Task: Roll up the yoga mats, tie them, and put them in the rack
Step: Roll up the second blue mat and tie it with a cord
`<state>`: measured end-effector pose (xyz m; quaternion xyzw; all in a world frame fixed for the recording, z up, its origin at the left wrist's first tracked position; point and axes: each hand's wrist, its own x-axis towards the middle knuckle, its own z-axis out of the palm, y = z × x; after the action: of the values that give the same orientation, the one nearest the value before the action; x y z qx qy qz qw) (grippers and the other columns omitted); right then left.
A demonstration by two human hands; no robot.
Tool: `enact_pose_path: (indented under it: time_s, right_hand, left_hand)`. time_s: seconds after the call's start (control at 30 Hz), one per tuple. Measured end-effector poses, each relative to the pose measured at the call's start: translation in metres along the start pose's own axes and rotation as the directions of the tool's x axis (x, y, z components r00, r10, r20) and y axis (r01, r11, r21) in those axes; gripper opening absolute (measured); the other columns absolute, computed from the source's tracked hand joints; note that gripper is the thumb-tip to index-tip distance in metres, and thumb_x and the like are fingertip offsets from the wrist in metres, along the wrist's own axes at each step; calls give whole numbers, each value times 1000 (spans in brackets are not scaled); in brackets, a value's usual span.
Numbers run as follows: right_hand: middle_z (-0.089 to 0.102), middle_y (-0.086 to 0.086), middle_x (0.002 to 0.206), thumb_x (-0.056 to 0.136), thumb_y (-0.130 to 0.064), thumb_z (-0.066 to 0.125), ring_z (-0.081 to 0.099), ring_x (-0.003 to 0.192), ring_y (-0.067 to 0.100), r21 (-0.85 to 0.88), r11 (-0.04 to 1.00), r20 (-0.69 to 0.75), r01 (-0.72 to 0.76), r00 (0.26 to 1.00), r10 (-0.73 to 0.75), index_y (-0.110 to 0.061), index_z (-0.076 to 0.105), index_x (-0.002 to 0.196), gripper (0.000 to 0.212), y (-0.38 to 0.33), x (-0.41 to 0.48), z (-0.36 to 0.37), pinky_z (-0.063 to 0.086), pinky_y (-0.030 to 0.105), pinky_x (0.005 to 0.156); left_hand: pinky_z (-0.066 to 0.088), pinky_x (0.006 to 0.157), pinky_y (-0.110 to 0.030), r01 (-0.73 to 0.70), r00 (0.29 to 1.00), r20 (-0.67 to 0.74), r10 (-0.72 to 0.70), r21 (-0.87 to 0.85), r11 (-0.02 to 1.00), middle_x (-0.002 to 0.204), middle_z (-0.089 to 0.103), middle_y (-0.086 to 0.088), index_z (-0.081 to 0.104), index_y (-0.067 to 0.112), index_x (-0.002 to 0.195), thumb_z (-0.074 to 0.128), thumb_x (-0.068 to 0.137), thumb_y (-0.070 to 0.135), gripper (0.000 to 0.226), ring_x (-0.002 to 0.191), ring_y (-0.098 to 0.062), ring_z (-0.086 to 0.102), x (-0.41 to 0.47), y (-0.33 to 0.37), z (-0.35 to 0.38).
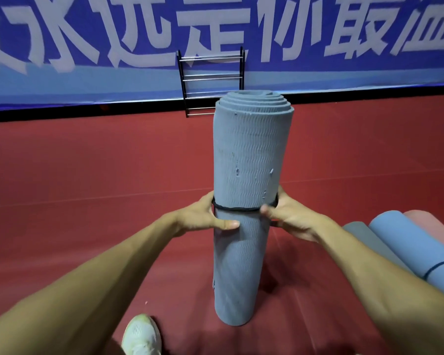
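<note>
A rolled grey-blue yoga mat (250, 160) stands upright on the red floor in front of me. A thin black elastic band (237, 208) circles it about halfway up. My left hand (205, 216) grips the mat's left side at the band, thumb across the front. On the right side my right hand (285, 216) holds the band, fingers hooked in it. The black metal rack (210, 79) with silver bars stands against the far wall, partly hidden behind the mat's top.
Three more rolled mats lie on the floor at the right: a grey mat (367, 239), a blue mat (415, 249) with a black band, and a pink mat (436, 226). A blue banner (87, 47) covers the back wall. My white shoe (141, 334) shows at the bottom.
</note>
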<state>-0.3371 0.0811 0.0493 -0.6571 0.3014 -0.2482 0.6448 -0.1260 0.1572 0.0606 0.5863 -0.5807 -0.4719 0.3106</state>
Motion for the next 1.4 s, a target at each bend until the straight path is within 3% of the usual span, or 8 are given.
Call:
enact_pose_path:
  time_s: [0.13,0.27,0.4,0.53,0.73,0.97,1.13,1.4]
  right_hand:
    - [28,-28,152,22,-95,58,33,138,2,279,960,-102,19,995,10,-46,10,150,146,0,4,0,34,71,96]
    - [57,-26,127,33,-95,57,54,116,-4,36,998,-130,48,991,-43,-38,38,134,118,16,15,13,48,34,94]
    - [50,-8,137,49,-90,59,51,123,3,-60,996,-174,60,982,-70,-36,38,128,98,25,26,14,44,28,100]
    - [52,-2,130,78,-41,63,53,116,5,-72,994,-178,87,979,-98,-20,29,143,76,40,28,8,44,18,98]
    - [41,-17,137,78,4,73,48,115,-13,-122,991,-40,47,998,-52,-25,14,149,97,69,22,8,40,8,93]
    - [31,-31,138,35,-75,82,37,131,-4,-118,990,-205,76,974,-99,-30,5,154,148,39,29,5,35,23,109]
    - [49,-17,128,32,-91,65,50,100,-26,-71,990,-269,121,954,-136,-23,22,145,138,37,33,13,42,3,81]
    - [47,-21,123,33,-99,52,43,103,-24,-144,988,-254,62,962,-98,-26,27,135,128,52,24,12,38,0,83]
  left_hand:
    - [44,100,-24,-124,992,-18,123,-73,990,137,51,8,39,22,137,84,52,60,103,125,-2,50,0,5,-7]
    - [48,96,-22,-190,940,-320,115,-212,959,136,49,4,26,14,140,78,37,78,132,120,-2,53,13,7,7]
    - [48,101,-36,-175,902,-421,93,-161,971,133,55,3,32,15,139,81,49,67,116,119,-7,55,26,-6,11]
    - [52,90,-24,-170,921,-375,103,-150,974,130,58,4,37,17,137,84,57,48,98,115,-3,58,28,-29,16]
    - [50,92,-20,-71,952,-307,-19,-279,958,132,52,16,24,28,144,90,55,29,111,114,7,55,20,-70,26]
    - [49,95,-27,-152,964,-259,59,-356,922,140,48,6,24,27,145,95,41,38,127,126,-8,50,25,-61,13]
    - [49,96,-28,-139,979,-184,93,-256,957,139,50,6,36,29,140,90,45,55,113,125,-8,51,26,-42,10]
    - [47,102,-40,-89,973,-223,60,-124,988,139,45,5,26,26,140,95,47,42,117,127,-9,49,41,-44,13]
